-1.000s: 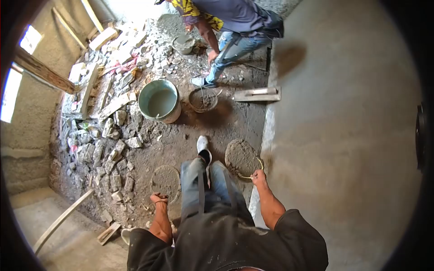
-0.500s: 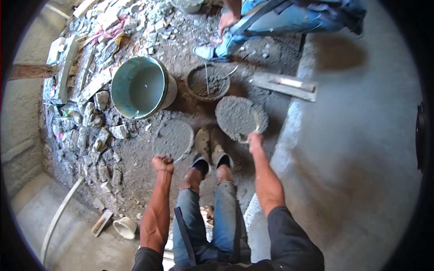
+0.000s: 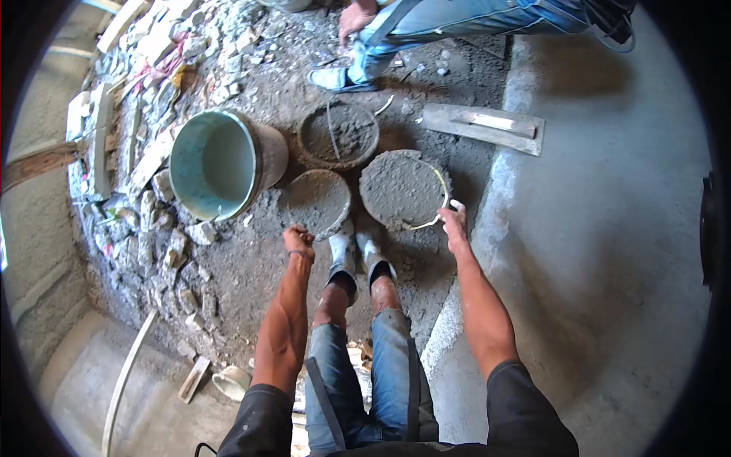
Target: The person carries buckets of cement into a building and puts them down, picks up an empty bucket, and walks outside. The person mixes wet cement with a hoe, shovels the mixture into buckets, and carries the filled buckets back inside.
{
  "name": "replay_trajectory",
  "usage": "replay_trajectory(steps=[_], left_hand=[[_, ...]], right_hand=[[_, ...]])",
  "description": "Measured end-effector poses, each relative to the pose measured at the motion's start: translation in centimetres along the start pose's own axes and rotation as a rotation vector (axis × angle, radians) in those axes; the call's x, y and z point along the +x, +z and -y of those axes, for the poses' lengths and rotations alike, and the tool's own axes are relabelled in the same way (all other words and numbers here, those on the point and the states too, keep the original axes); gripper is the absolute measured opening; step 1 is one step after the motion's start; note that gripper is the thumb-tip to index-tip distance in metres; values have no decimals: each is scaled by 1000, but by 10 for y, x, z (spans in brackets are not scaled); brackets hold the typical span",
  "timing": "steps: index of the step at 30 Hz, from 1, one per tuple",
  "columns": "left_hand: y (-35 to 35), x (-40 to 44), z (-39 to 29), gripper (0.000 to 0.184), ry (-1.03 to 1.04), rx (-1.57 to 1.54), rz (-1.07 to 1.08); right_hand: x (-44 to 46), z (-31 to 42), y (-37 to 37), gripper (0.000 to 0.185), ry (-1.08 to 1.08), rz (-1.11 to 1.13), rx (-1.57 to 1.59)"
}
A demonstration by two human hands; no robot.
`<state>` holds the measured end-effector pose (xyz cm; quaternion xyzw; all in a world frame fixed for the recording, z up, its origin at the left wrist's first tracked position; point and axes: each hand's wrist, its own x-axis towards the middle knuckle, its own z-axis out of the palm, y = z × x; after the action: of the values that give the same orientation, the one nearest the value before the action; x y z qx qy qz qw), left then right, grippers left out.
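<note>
Two buckets heaped with wet grey mortar stand in front of my boots. At the near rim of the left mortar bucket (image 3: 314,199), my left hand (image 3: 299,241) is closed in a fist on its handle, which is mostly hidden by the fingers. My right hand (image 3: 454,222) is beside the right mortar bucket (image 3: 401,188), its fingers apart and touching the pale handle (image 3: 443,186) that rests along the rim. Just beyond them is a third bucket of mortar (image 3: 339,137), with its handle across the top.
A large greenish bucket (image 3: 256,164) of greyish liquid stands at left, near broken rubble (image 3: 179,247). A long float (image 3: 487,128) lies by the smooth floor's edge (image 3: 499,190). Another person's jeans leg (image 3: 457,23) and hand (image 3: 356,19) are at the top.
The left bucket has moved right, closer to the right bucket, with my left hand. My right hand's fingers have opened from their grip, and the handle now lies against the rim.
</note>
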<state>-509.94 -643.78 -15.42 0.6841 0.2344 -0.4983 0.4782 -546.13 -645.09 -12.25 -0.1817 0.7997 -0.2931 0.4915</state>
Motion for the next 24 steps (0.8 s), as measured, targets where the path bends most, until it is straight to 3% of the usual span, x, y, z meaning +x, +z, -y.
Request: replay_trajectory(steps=[1,3,5,7,9,10,11,12,13,14,15,16,17,18,19,22,24], left_hand=[[-9,21,9,14,-6,20,117],[-3,34,17,13,-2,58,85],[2,44,20,13,-59,80,82],[1,39,18,13,-81,94,102],[-4,26,14,9,118,167,224],[-13,34,14,2,100,369,71],[-30,38,10,31,226,628,139],[-14,-31,-16,38,261,643,62],[-25,-48,-20,39,505,775,108],[-50,-31,-28,38,283,1027,357],[-62,-45,-37,40,247,1086,547],[-93,-22,-18,39,369,1087,576],[-87,-92,-52,42,488,1371,634],[-104,-102,-56,41,513,1379,733],[-119,-109,-59,40,372,1405,730],[-156,-161,-85,31,519,1567,650],[-177,-186,-97,33,396,1424,557]], right_hand=[[2,-9,-5,46,-127,9,-70],[-16,-2,-10,48,-198,-21,-300],[-33,-20,-22,46,-249,72,-289],[-53,-50,-29,40,-174,60,-293],[-97,-56,-29,35,-145,122,-95],[-122,-67,-34,32,-76,160,-152],[-157,-59,-32,31,-150,246,-115],[-182,-78,-41,34,-340,405,-382],[-216,-94,-41,41,-187,476,-403],[-248,-107,-41,54,17,635,-470],[-303,-57,-38,69,-331,566,-495],[-325,-38,-42,80,-204,594,-834],[-330,-31,-45,80,-132,619,-835],[-330,-16,-49,77,-122,641,-814],[-332,-2,-51,75,-107,666,-791],[-336,26,-56,66,-317,573,-894],[-331,28,-59,62,-299,536,-843]])
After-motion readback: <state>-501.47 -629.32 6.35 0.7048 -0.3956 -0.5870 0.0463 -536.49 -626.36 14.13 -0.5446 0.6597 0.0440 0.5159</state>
